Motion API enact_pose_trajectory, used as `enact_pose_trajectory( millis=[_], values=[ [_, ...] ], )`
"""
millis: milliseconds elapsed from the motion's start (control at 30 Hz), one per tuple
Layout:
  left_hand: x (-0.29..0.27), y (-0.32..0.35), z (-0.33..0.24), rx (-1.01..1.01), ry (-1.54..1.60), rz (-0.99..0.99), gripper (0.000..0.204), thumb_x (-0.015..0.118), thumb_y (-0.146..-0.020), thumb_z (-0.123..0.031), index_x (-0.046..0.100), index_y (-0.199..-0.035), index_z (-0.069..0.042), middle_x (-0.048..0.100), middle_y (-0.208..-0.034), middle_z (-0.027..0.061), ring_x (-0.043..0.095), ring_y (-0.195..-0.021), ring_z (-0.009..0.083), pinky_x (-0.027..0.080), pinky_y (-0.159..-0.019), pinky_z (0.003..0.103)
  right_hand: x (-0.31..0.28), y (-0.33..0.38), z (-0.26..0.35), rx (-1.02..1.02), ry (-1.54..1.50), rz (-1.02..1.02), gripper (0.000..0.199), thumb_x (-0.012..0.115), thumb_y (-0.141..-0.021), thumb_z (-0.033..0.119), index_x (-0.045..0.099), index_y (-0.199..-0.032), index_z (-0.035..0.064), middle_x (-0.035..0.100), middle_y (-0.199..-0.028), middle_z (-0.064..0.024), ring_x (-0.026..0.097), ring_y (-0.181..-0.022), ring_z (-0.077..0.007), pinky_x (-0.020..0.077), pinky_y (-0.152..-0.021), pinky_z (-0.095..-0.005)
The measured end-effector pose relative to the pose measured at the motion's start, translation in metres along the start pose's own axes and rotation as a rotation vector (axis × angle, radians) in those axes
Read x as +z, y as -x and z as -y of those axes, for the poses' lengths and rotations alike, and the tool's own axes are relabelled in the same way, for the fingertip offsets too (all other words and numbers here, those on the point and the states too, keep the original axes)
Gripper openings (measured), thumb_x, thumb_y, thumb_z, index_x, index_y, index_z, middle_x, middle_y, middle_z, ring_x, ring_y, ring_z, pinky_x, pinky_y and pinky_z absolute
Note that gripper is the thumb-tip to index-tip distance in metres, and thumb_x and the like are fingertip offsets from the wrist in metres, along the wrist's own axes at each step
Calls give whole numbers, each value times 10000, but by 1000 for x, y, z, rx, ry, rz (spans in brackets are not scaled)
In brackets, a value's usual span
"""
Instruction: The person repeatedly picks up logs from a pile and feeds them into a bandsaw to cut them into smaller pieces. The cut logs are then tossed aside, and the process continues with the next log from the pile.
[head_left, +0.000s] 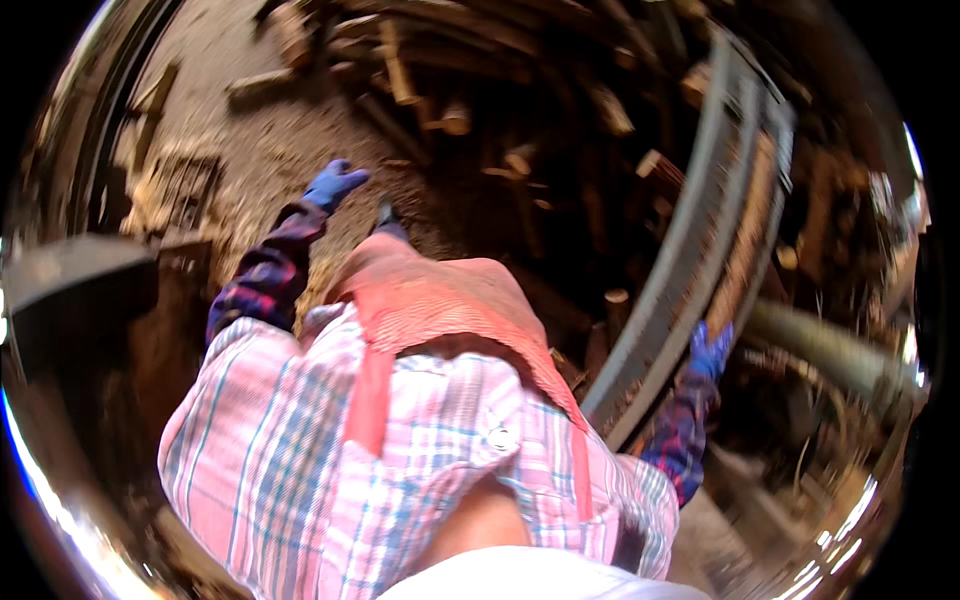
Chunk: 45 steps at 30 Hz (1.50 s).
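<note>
Beside the long grey metal rail (700, 250), on its near side, the right hand (710, 350) in a blue glove was recorded, raised against the rail's lower stretch. Whether its grip was closed on the rail or merely laid against it could not be told; the fingers were blurred. The left hand (335, 183), also gloved in blue, was noted well away from the rail, out over the sawdust-covered floor (260, 140), fingers spread and nothing held.

Cut wood pieces (520, 160) were seen heaped on the far side of the rail and spilling toward the foot (388, 218).

Risks judged from this position:
- A right-hand slip along the rail was considered possible, the contact being uncertain and the metal smooth.
- Footing was judged poor: loose sawdust and stray offcuts lay close to the rail, so a stumble could be caused.
- The pink apron (440, 300) and loose plaid shirt (300, 450) were judged liable to be snagged near the rail.
</note>
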<state>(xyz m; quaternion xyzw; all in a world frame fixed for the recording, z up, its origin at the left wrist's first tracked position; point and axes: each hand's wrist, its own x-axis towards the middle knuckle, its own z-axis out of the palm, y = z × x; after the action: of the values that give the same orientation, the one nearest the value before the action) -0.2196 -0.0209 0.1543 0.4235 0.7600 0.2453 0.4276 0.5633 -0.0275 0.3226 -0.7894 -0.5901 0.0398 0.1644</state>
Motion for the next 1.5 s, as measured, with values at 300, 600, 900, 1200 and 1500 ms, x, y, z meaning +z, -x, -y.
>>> enact_pose_trajectory(
  millis=[300,600,900,1200,1500],
  values=[
    [0,-86,126,-405,83,183,510,688,-756,-471,670,-908,15,644,-806,156,591,-727,238,448,-625,369,109,1,144,-159,-71,-417,503,666,-832,233,497,-1215,-46,575,-1112,-171,553,-979,-301,454,-887,-374],
    [47,-164,128,-419,867,208,434,667,-850,-318,557,-1154,-29,638,-924,38,600,-782,101,470,-637,213,401,51,422,-197,-63,1218,616,664,-763,419,548,-1223,26,599,-1160,-193,571,-1074,-320,450,-917,-374],
    [65,-89,292,-967,1059,-203,315,601,-873,-364,539,-1063,-122,602,-900,4,590,-783,116,475,-668,253,849,35,535,-334,148,1313,871,723,-694,453,364,-1377,48,477,-1301,-243,480,-1195,-368,393,-1003,-411],
    [123,8,339,-1426,1005,-511,109,603,-879,-242,558,-908,-147,571,-779,-28,527,-615,78,416,-507,220,952,23,563,-353,74,1146,736,770,-646,403,491,-1222,40,602,-1086,-187,605,-963,-336,491,-853,-425],
    [3,-124,179,-699,1210,-467,439,611,-882,-303,508,-1231,-58,617,-972,43,599,-858,141,492,-755,281,604,47,603,544,-900,1916,570,592,-854,442,497,-1189,-8,596,-1021,-111,593,-901,-210,496,-798,-348]
  ],
)
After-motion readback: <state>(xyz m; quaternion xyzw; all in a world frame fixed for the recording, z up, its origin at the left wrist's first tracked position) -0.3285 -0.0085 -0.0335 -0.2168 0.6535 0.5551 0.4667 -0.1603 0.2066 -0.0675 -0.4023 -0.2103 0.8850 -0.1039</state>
